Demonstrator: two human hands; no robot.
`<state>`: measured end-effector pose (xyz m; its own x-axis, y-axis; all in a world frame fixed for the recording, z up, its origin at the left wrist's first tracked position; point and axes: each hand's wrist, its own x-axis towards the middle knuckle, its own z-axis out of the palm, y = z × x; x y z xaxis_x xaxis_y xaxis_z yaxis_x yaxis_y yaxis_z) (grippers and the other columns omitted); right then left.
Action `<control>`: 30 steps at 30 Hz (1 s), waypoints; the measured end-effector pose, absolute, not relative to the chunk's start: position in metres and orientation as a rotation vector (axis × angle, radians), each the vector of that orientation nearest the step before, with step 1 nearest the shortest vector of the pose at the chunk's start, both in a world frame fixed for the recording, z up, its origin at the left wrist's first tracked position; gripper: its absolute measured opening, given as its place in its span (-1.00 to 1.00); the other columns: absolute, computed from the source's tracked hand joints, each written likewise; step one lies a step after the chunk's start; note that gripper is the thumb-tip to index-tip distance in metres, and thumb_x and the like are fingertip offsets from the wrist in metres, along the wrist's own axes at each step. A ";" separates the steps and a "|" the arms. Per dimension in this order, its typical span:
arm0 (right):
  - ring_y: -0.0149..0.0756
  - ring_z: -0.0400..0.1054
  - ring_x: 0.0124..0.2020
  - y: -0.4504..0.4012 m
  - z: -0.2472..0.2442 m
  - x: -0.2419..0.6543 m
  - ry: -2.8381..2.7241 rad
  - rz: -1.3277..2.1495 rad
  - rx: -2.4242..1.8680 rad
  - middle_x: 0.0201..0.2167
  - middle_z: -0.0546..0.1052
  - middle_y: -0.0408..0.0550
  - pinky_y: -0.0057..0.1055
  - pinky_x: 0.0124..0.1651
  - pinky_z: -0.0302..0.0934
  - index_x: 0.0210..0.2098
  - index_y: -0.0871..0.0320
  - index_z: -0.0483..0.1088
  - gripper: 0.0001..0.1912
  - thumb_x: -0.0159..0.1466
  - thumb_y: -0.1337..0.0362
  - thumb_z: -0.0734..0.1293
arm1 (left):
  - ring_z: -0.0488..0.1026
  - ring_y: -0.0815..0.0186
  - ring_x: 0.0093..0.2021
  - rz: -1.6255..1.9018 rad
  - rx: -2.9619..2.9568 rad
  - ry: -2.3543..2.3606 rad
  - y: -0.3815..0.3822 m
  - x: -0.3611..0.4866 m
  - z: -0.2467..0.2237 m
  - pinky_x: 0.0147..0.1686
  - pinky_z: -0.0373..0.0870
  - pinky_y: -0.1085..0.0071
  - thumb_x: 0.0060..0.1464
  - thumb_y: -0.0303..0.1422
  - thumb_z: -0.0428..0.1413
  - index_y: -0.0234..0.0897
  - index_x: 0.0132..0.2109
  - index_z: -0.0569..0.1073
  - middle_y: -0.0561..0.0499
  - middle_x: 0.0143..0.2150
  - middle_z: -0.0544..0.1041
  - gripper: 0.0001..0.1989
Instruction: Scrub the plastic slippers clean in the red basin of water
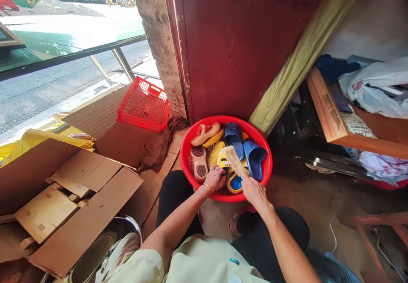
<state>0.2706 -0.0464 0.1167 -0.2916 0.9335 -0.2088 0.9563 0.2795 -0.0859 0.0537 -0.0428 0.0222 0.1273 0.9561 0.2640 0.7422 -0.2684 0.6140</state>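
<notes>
A red basin full of wet footwear stands in front of my knees. My right hand is wrapped round the handle of a scrubbing brush, whose pale bristles lie against a yellow slipper with dark printing. At the near side of that slipper, my left hand has its fingers closed on the edge. Two blue slippers, a far one and a right one, sit beside the brush. On the left are a beige sandal and an upturned shoe with brown tread.
A dark red door rises behind the basin, with a yellowish cloth hanging at its right. To the left are a red plastic crate and a cardboard box holding wooden pieces. A wooden shelf stands at the right.
</notes>
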 end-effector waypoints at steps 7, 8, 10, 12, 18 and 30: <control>-0.10 0.55 -0.14 -0.036 0.092 0.293 2.515 -0.486 1.895 -0.13 0.63 0.02 -0.26 -0.14 0.37 0.34 -0.09 0.24 -0.41 0.32 0.30 0.18 | 0.45 0.12 0.00 0.818 1.692 2.066 -0.037 0.048 0.017 -0.10 0.43 0.24 0.12 -0.28 0.17 -0.28 0.02 0.32 -0.21 0.00 0.45 -0.64; -0.12 0.54 -0.11 -0.036 0.089 0.298 2.566 -0.599 1.885 -0.07 0.62 -0.02 -0.27 -0.12 0.38 0.34 -0.12 0.23 -0.40 0.32 0.29 0.19 | 0.44 0.10 0.04 0.782 1.680 2.076 -0.034 0.049 0.016 -0.08 0.42 0.24 0.08 -0.25 0.21 -0.29 0.06 0.31 -0.23 0.03 0.44 -0.56; -0.17 0.53 -0.05 -0.039 0.082 0.303 2.663 -0.897 1.883 0.03 0.59 -0.08 -0.32 -0.07 0.38 0.34 -0.12 0.23 -0.40 0.31 0.26 0.19 | 0.45 0.07 0.07 0.723 1.683 2.063 -0.028 0.050 0.012 -0.05 0.40 0.23 0.06 -0.25 0.23 -0.30 0.09 0.30 -0.24 0.04 0.45 -0.51; -0.23 0.55 -0.15 -0.041 0.075 0.302 2.651 -1.177 1.981 -0.01 0.61 -0.05 -0.37 -0.12 0.40 0.34 -0.01 0.24 -0.41 0.31 0.21 0.18 | 0.48 0.11 0.01 0.715 1.684 2.042 -0.022 0.050 0.010 -0.06 0.40 0.25 0.12 -0.29 0.17 -0.29 0.07 0.32 -0.21 -0.04 0.50 -0.61; -0.36 0.43 -0.60 -0.047 0.060 0.297 2.428 -1.572 2.327 -0.30 0.63 -0.04 -0.43 -0.49 0.35 0.36 0.13 0.20 -0.35 0.33 0.08 0.16 | 0.51 0.19 -0.11 0.837 1.893 2.041 -0.003 0.022 0.027 -0.10 0.41 0.29 0.21 -0.33 0.03 -0.23 0.01 0.35 -0.12 -0.12 0.54 -0.76; -0.26 0.52 -0.42 -0.050 0.061 0.294 2.479 -1.428 2.475 -0.32 0.62 -0.06 -0.41 -0.37 0.40 0.33 0.13 0.26 -0.39 0.33 0.08 0.16 | 0.43 0.04 0.12 0.560 1.937 2.260 0.142 -0.009 0.139 0.11 0.29 0.16 0.29 -0.27 -0.05 -0.23 0.09 0.44 -0.21 0.08 0.51 -0.68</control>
<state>0.2938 -0.0501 0.0607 -0.0300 0.9982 -0.0527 0.5464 -0.0278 -0.8371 -0.0092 0.1417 0.1391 -0.1783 0.9723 0.1514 0.9305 0.1166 0.3472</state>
